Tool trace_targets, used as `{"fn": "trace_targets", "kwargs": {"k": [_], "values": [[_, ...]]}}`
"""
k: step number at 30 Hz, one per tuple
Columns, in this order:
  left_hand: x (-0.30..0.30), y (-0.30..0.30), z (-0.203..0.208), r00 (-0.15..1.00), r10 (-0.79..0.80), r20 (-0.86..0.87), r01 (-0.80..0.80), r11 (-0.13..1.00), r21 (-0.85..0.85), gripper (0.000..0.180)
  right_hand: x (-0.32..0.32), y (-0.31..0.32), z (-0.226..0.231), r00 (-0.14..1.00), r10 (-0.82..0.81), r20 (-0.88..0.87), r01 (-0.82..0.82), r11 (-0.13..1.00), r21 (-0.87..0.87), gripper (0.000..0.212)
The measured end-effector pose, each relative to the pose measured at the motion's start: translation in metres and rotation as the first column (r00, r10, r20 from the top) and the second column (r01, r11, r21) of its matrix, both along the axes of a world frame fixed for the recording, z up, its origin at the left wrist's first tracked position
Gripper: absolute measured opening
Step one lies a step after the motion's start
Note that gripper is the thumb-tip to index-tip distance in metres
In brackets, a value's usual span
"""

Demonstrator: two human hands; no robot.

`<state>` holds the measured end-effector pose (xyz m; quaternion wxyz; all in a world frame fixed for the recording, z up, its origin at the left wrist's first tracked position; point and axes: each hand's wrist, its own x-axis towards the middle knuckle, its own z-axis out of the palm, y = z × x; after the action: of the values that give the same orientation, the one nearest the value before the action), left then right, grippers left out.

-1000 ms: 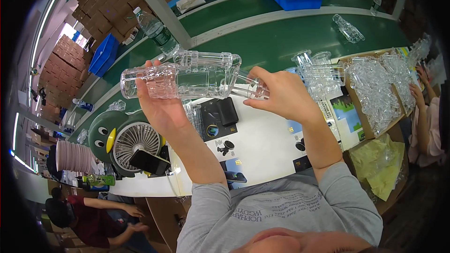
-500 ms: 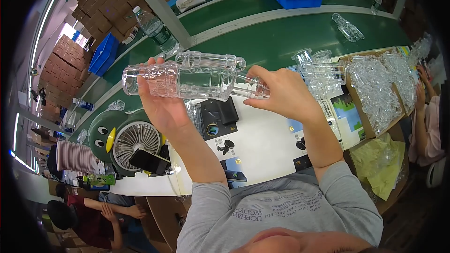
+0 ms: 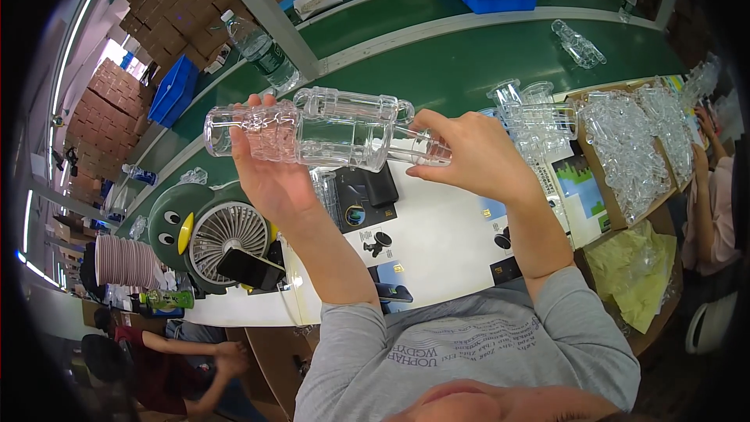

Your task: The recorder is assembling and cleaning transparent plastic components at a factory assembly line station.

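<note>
Above the white table, my left hand [image 3: 273, 187] is closed around the left end of a large clear plastic tubular part [image 3: 344, 139]. The part lies nearly level and has a ribbed section and a thinner clear tube [image 3: 351, 103] along its far side. At the other end, my right hand [image 3: 480, 158] pinches a narrower clear plastic piece [image 3: 414, 147] between thumb and fingers. This piece meets the large part's right end; through the clear walls I cannot tell how deep it sits.
An open carton [image 3: 629, 158] heaped with clear parts stands right, beside upright clear pieces [image 3: 535, 121]. One clear part [image 3: 578, 45] lies on the green belt [image 3: 437, 59]. At left are a green fan [image 3: 229, 238], a phone [image 3: 250, 268] and a water bottle [image 3: 262, 53]. Co-workers sit on both sides.
Both my hands and the clear parts stay nearly in place, with only a slight shift at the right end. At lower left, a co-worker in dark red has moved their arms.
</note>
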<state>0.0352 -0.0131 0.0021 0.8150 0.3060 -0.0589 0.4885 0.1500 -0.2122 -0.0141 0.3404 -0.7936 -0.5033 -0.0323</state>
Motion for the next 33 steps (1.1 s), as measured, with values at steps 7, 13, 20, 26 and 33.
{"fn": "trace_targets", "kwargs": {"k": [7, 13, 20, 26, 33], "values": [[0.0, 0.0, 0.0, 1.0, -0.005, 0.002, 0.005, 1.0, 0.008, 0.04, 0.0, -0.002, 0.002, 1.0, 0.014, -0.002, -0.014, 1.0, -0.008, 0.044], [0.002, -0.003, 0.002, 1.0, -0.014, -0.002, 0.014, 1.0, 0.025, 0.04, -0.002, -0.002, 0.001, 1.0, 0.019, 0.006, -0.019, 1.0, -0.011, 0.041], [0.004, 0.001, -0.001, 0.999, 0.012, 0.031, -0.013, 0.999, 0.038, 0.043, -0.007, 0.003, -0.001, 0.992, -0.034, 0.122, 0.028, 0.998, 0.052, 0.038], [0.0, -0.003, 0.005, 0.994, 0.079, -0.073, -0.073, 0.994, 0.083, 0.05, -0.002, 0.003, -0.001, 0.996, 0.015, 0.09, -0.024, 0.995, 0.101, 0.039], [-0.037, 0.014, 0.012, 0.96, 0.157, -0.23, -0.06, 0.923, 0.38, 0.076, 0.005, -0.007, 0.006, 0.928, 0.307, -0.21, -0.309, 0.951, 0.025, 0.047]]}}
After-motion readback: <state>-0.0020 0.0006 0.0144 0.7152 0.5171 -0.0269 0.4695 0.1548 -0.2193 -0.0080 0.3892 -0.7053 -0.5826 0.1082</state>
